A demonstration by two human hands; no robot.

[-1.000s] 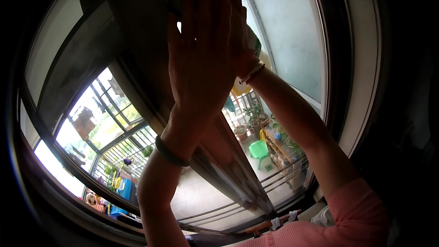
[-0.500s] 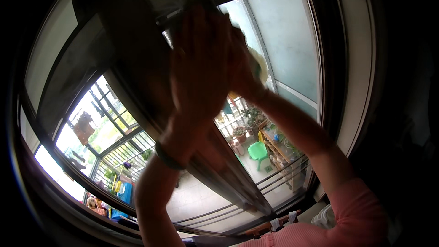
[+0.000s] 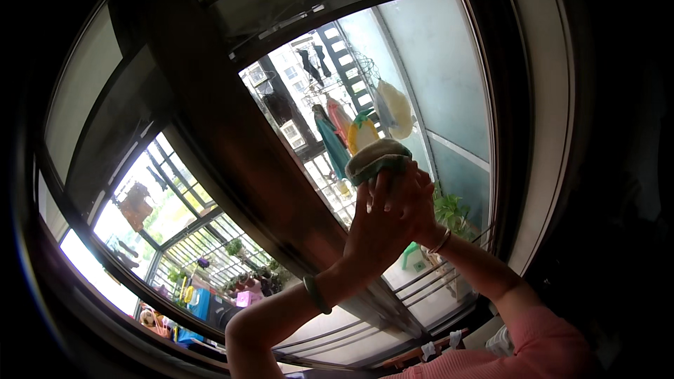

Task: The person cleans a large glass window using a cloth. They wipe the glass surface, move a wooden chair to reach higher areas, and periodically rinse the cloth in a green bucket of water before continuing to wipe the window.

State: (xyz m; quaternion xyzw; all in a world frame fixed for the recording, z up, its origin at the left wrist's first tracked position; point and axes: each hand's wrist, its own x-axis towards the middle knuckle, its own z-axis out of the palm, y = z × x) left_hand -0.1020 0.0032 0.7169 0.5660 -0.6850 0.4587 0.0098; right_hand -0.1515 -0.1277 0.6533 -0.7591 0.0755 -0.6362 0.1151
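Both hands are raised together in front of the right glass pane [image 3: 449,56]. A folded cloth [image 3: 379,158], pale on its face with a greenish edge, sticks up from them. My left hand [image 3: 382,221] is closed on the lower side of the cloth, its fingers bent against it. A green bangle [image 3: 317,295] circles that wrist. Pressed close beside it, my right hand [image 3: 420,200] grips the cloth's right end, part of its fingers hidden by the left hand. A thin bracelet [image 3: 441,241] sits on the right wrist. Whether the cloth touches the glass I cannot tell.
A dark frame post [image 3: 232,133] slants between the two panes. Low horizontal rails [image 3: 330,347] cross the bottom. Beyond the glass, a balcony holds hanging clothes [image 3: 333,130], pale bags [image 3: 394,109], a leafy plant [image 3: 449,210] and a blue box [image 3: 199,305].
Both hands have come down and to the right from the top of the frame. The cloth now shows above the fingers, and the hanging laundry behind is uncovered.
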